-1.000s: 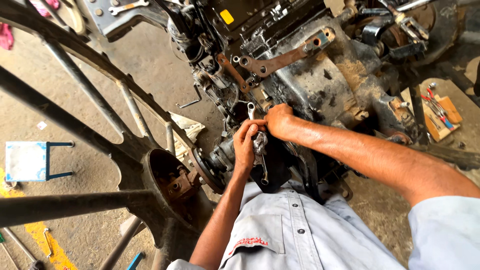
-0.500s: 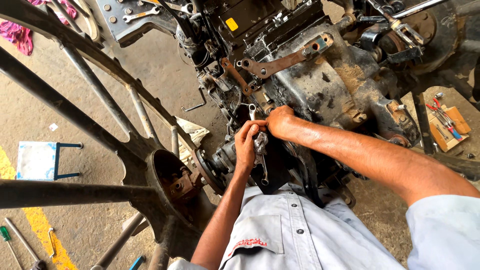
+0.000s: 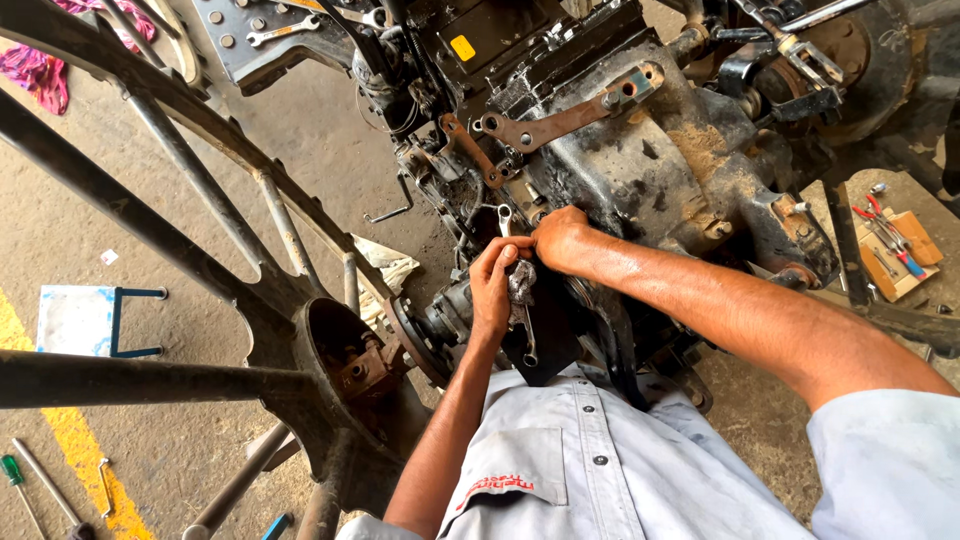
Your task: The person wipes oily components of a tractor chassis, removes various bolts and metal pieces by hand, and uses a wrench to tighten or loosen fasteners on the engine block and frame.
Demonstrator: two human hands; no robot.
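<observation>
The left hand (image 3: 492, 285) is curled shut, thumb and fingers pinching a greasy grey rag (image 3: 521, 283) against the upper shank of a combination wrench (image 3: 527, 330) that hangs down beside it, its lower end over the dark housing below. The right hand (image 3: 560, 238) sits just above, fingers folded down onto the face of the grimy gearbox casing (image 3: 640, 170), touching it next to the open end of a second spanner (image 3: 504, 219) that stands upright at a fastener; whether those fingers grip anything I cannot tell. Judging by this, the work in hand is loosening or seating a fastener low on the casing, and the next move seems to call for a firm seat of the wrench head before any turn, since grease and the cramped gap invite slipping. Left of the hands lie the wheel hub (image 3: 345, 355) and steel spokes (image 3: 200, 180); on the concrete floor (image 3: 180, 440) a screwdriver (image 3: 22, 490). Compared with a second ago, both hands keep their place on the casing, while the view has tilted, bringing the red pliers (image 3: 885, 228) at right further up.
</observation>
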